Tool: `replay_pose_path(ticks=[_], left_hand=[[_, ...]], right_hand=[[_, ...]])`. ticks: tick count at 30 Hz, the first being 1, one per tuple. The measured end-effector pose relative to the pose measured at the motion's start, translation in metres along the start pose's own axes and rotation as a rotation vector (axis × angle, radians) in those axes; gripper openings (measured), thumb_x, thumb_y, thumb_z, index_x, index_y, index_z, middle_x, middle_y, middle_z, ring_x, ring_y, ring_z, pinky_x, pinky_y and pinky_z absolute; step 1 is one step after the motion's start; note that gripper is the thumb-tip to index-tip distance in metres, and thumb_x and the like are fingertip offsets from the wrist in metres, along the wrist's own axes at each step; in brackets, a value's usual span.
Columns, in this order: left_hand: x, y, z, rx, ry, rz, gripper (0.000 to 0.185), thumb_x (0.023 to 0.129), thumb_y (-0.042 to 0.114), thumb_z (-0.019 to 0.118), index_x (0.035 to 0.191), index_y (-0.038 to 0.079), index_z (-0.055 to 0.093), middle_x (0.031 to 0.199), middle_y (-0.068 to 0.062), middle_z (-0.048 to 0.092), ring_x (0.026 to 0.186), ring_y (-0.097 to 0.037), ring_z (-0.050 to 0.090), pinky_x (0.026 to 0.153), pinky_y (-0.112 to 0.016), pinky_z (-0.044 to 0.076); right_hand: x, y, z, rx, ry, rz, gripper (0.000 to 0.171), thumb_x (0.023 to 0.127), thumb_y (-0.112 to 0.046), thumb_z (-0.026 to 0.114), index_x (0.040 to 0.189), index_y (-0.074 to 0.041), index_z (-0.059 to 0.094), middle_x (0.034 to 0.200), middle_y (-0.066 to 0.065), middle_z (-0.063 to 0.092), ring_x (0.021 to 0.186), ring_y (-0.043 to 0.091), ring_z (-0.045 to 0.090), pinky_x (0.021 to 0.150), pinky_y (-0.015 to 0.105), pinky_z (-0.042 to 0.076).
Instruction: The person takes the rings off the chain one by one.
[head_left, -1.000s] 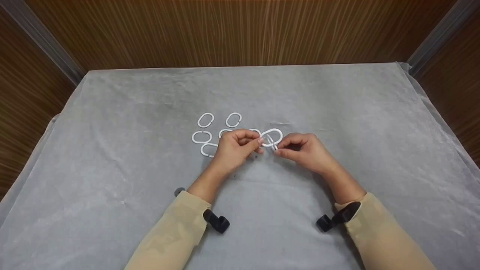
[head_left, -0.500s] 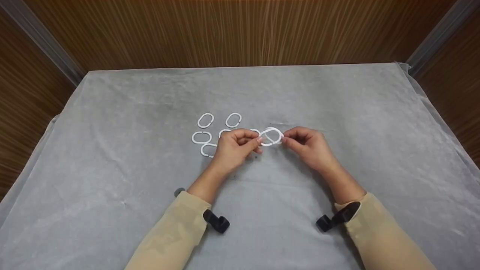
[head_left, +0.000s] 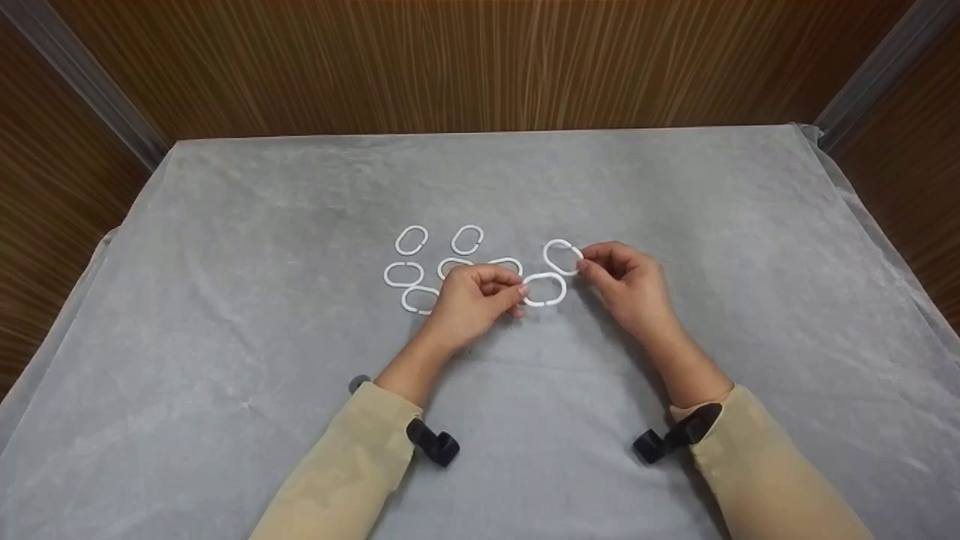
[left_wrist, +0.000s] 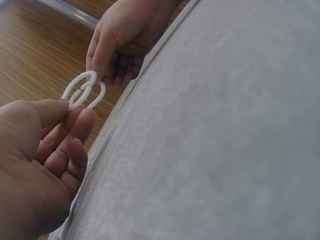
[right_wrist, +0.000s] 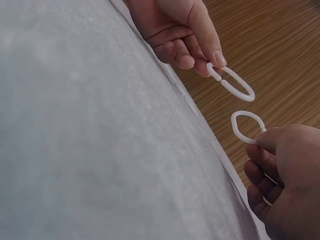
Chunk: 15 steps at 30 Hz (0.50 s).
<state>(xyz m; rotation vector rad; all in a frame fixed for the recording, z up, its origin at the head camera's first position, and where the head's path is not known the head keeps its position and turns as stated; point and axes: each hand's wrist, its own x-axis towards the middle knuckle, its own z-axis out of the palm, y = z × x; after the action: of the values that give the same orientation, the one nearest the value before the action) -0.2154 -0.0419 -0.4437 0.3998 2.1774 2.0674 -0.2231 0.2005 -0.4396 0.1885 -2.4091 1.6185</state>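
Note:
In the head view my left hand (head_left: pixel 471 306) pinches a white oval curtain ring (head_left: pixel 545 276) by its left end. A small gap shows in this ring's lower side. My right hand (head_left: pixel 628 285) pinches a second white curtain ring (head_left: pixel 547 257) between thumb and forefinger, a little higher and farther right. The right wrist view shows space between the left-held ring (right_wrist: pixel 235 91) and the right-held ring (right_wrist: pixel 234 123); they are not linked. Seen from the left wrist, both rings overlap, and the other fingers of the left hand (left_wrist: pixel 45 155) curl below the thumb.
Several similar white rings lie on the grey cloth (head_left: pixel 225 337) left of and behind the left hand, such as one ring (head_left: pixel 397 264) at the left and another ring (head_left: pixel 457 232) farther back. The left hand partly covers some. Wood-grain panels (head_left: pixel 480 67) border the table.
The two rings crossed and overlapped earlier; now they are apart. My right hand has moved up and to the right with its ring. The left hand has dipped slightly, still holding its ring.

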Motion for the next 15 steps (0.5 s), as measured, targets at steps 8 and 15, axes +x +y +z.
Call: replay_pose_path(ticks=[8,15], left_hand=[[-0.0007,0.0000,0.0007,0.056,-0.058,-0.020,0.007,0.094,0.002,0.078,0.097,-0.004,0.077,0.072,-0.005,0.073,0.061,-0.010,0.067,0.058,-0.021,0.050],[-0.0006,-0.0025,0.0000,0.097,-0.094,-0.002,0.007,0.095,0.001,0.077,0.098,-0.006,0.077,0.071,-0.006,0.071,0.060,-0.011,0.067,0.058,-0.021,0.052]], right_hand=[[0.0000,0.0025,0.0001,-0.043,0.010,-0.002,0.012,0.096,-0.008,0.079,0.105,0.001,0.080,0.089,0.013,0.074,0.076,0.008,0.059,0.069,0.017,0.045],[0.0003,0.0047,0.0005,-0.067,-0.011,-0.008,0.014,0.097,-0.009,0.080,0.105,0.002,0.080,0.092,0.014,0.076,0.078,0.006,0.060,0.070,0.016,0.046]])
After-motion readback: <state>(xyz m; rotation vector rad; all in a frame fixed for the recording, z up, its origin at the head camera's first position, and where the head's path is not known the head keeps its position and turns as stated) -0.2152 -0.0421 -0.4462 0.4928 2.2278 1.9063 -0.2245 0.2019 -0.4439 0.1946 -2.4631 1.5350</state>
